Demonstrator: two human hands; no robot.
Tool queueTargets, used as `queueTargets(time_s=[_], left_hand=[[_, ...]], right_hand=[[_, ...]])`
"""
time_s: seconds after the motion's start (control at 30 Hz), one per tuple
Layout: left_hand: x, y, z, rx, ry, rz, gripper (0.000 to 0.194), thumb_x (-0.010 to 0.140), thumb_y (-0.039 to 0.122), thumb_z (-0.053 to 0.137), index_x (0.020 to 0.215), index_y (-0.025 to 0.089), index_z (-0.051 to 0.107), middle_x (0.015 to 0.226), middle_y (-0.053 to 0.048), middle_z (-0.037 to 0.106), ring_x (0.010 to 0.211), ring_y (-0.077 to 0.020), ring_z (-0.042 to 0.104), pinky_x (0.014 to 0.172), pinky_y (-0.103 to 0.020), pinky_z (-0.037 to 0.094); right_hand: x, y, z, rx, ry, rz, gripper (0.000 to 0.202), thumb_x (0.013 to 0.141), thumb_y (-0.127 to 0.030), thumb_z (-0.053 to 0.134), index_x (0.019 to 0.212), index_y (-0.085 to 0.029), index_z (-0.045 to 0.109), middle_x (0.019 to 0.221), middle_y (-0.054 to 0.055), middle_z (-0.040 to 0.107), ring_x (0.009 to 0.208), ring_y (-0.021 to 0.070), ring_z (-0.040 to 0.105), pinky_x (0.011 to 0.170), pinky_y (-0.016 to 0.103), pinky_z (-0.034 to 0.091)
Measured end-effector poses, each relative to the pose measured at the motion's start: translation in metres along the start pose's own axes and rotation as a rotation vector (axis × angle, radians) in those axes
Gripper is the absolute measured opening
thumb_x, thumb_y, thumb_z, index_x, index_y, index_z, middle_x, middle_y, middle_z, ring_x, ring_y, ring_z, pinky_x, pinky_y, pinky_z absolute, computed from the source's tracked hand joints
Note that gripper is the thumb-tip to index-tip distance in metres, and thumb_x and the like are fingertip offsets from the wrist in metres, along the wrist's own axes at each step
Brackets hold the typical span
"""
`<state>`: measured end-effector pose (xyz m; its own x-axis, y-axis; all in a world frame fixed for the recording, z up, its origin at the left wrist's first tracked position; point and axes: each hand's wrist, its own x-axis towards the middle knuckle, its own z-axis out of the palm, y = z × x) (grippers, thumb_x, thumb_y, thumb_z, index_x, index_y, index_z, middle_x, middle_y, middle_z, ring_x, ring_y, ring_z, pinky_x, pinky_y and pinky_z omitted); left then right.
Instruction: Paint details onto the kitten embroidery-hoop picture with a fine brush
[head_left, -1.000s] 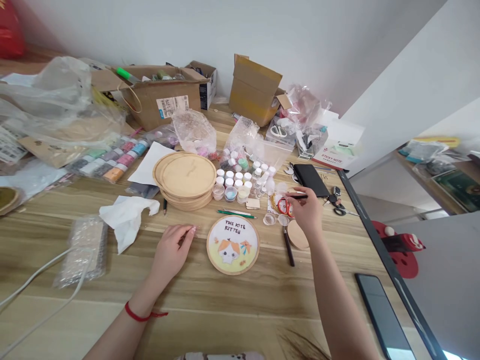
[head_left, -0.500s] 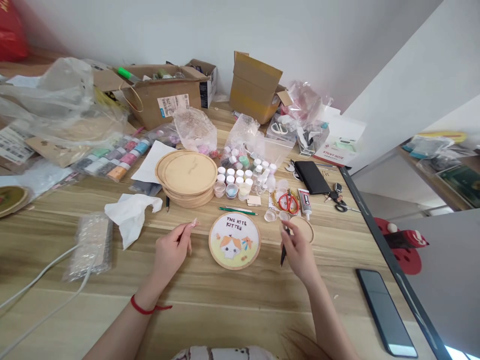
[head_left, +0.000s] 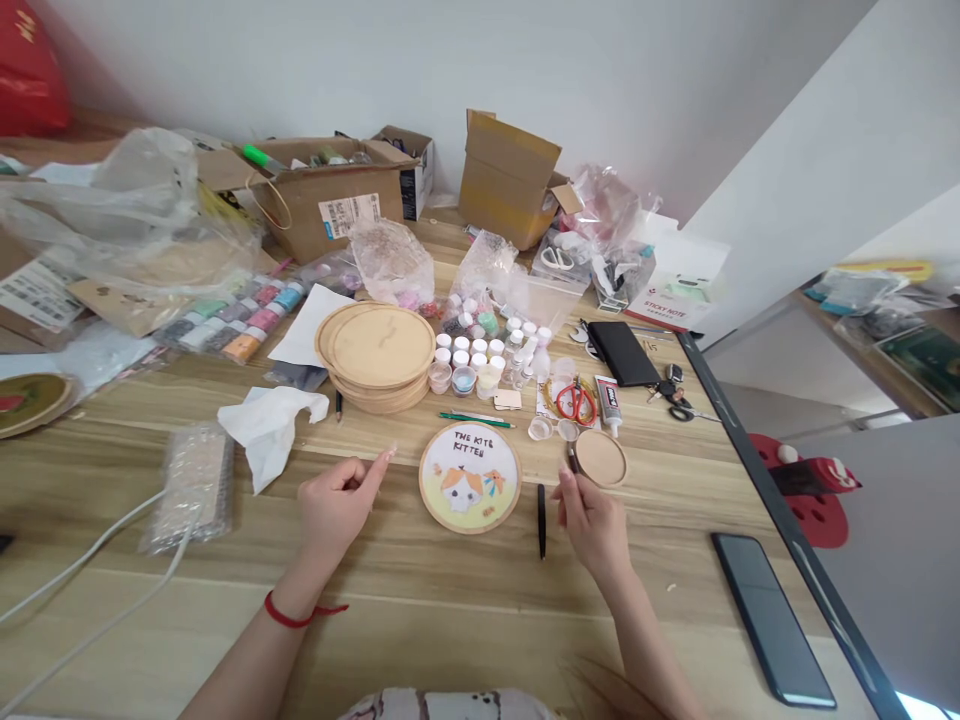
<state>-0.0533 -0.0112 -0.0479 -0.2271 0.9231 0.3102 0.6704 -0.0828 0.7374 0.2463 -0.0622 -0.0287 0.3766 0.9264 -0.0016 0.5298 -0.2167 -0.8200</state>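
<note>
Disc [head_left: 470,477] between left hand [head_left: 335,502] and right hand [head_left: 598,525], both curled, hold impossible to tell; could shift or smudge if bumped by knuckles.

The bench [head_left: 450,620] has a pale wood-grain top. Near its middle lies a round cat picture [head_left: 470,478], with a black pen [head_left: 541,522] just to its right. Behind are a green pencil [head_left: 478,420], stacked wooden discs [head_left: 375,348] and white-capped jars [head_left: 478,350]. A phone [head_left: 772,618] lies near the right edge, a crumpled tissue [head_left: 274,430] and a bubble-wrapped packet [head_left: 191,480] to the left, and a labelled cardboard box [head_left: 300,208] stands at the back.
</note>
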Motion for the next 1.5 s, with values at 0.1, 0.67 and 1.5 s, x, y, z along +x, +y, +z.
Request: queueTargets(time_s=[0.1, 0.67, 1.5], left_hand=[[-0.002, 0.003, -0.003, -0.076, -0.014, -0.062, 0.049, 0.091, 0.045, 0.053, 0.049, 0.021, 0.057, 0.039, 0.003, 0.055, 0.039, -0.0123, 0.053, 0.049, -0.024, 0.043], [0.014, 0.041, -0.028, -0.002, 0.033, 0.421, 0.055, 0.102, 0.047, 0.02, 0.149, 0.025, 0.038, 0.155, -0.007, 0.04, 0.148, -0.029, 0.026, 0.121, -0.055, 0.015], [0.0, 0.06, -0.028, -0.085, -0.095, 0.213, 0.057, 0.1, 0.046, 0.027, 0.147, 0.018, 0.042, 0.144, -0.011, 0.052, 0.144, -0.0219, 0.035, 0.109, -0.042, 0.043]], right_hand=[[0.0, -0.025, 0.008, 0.401, -0.282, 0.14, 0.073, 0.09, -0.074, 0.029, 0.06, -0.021, 0.071, 0.061, 0.012, 0.072, 0.064, 0.0272, 0.07, 0.071, 0.042, 0.055], [-0.04, -0.148, 0.13, 1.147, -1.197, 0.032, 0.089, 0.077, -0.087, 0.035, 0.139, -0.026, 0.052, 0.142, 0.007, 0.056, 0.141, 0.0307, 0.038, 0.112, 0.055, 0.035], [-0.036, -0.129, 0.124, 0.93, -1.04, -0.123, 0.086, 0.089, -0.075, 0.032, 0.155, -0.02, 0.021, 0.158, 0.012, 0.032, 0.144, 0.0246, 0.035, 0.117, 0.047, 0.029]])
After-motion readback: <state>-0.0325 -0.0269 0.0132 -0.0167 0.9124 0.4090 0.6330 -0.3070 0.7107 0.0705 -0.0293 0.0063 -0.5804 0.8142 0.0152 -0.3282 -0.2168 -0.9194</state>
